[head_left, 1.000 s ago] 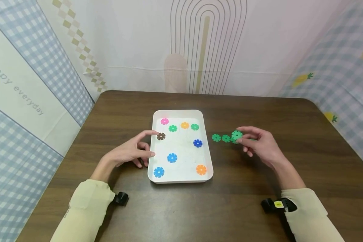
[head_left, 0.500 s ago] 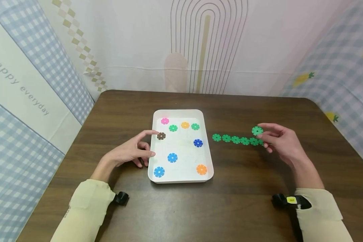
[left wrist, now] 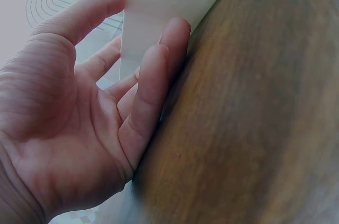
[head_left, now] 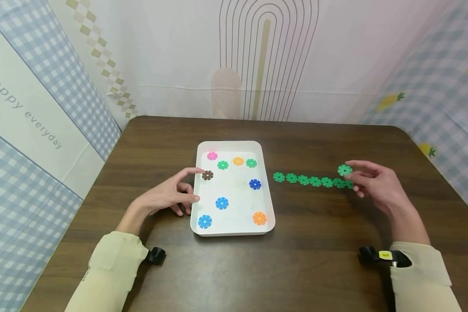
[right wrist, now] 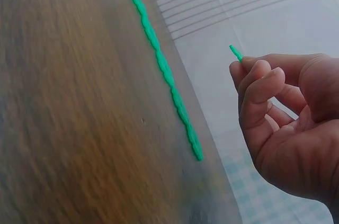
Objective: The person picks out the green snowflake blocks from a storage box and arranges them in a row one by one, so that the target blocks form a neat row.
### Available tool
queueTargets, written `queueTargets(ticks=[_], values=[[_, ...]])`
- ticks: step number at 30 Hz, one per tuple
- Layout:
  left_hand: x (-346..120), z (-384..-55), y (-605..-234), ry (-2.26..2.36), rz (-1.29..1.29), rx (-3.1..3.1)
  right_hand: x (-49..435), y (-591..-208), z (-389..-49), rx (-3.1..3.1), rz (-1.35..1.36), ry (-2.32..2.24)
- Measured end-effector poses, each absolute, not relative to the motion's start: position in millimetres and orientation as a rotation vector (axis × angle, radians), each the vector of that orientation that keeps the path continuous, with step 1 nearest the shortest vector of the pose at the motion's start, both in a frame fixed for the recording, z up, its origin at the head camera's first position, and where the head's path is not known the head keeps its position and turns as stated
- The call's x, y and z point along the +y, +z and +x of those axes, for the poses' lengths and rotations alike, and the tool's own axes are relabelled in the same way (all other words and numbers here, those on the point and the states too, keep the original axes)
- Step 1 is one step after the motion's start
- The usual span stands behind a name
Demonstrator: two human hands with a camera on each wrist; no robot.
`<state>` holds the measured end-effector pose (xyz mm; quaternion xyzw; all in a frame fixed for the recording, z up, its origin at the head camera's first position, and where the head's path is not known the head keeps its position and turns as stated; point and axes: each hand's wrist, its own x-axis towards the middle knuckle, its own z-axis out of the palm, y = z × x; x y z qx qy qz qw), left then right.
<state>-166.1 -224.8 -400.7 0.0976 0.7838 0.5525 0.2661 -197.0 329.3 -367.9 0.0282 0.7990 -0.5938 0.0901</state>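
My left hand (head_left: 165, 197) steadies the left side of a white tray (head_left: 234, 232), thumb and index finger over its rim. In the left wrist view the other fingers curl against the tray's outer wall (left wrist: 153, 1). Thumb and fingertips of my right hand (head_left: 382, 188) pinch a green notched building disc (head_left: 345, 170), held above the table. Beneath it runs a row of several green discs (head_left: 314, 181) lying flat on the table, its right end partly hidden by the hand. Seen edge-on in the right wrist view, the row (right wrist: 164, 68) lies below the raised disc.
Inside the tray lie loose notched discs: pink (head_left: 212, 156), brown (head_left: 207, 175), dark blue (head_left: 255, 184), light blue (head_left: 222, 203), orange (head_left: 259, 218) and green (head_left: 222, 165) among them. A patterned curtain (head_left: 160, 52) hangs behind the brown wooden table (head_left: 234, 277).
My right hand has moved to the right above the row, carrying the pinched green disc, and more of the row now shows. My left hand and the tray have stayed put.
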Motion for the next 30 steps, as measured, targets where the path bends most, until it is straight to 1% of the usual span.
queueTargets(ticks=[5, 12, 22, 30], values=[[-224.4, -166.5, -400.7, 1.492, 0.264, 2.116, 338.9, -371.0, -197.6, 2.412, 0.126, -1.746], [-224.4, -166.5, -400.8, 1.49, 0.268, 2.116, 352.0, -373.5, -196.3, 2.373, 0.178, -1.832], [-225.0, -166.6, -401.8, 1.487, 0.275, 2.123, 360.8, -377.6, -195.9, 2.393, 0.341, -1.852], [-225.7, -167.1, -403.7, 1.486, 0.277, 2.132, 367.5, -383.1, -196.9, 2.486, 0.395, -1.732]])
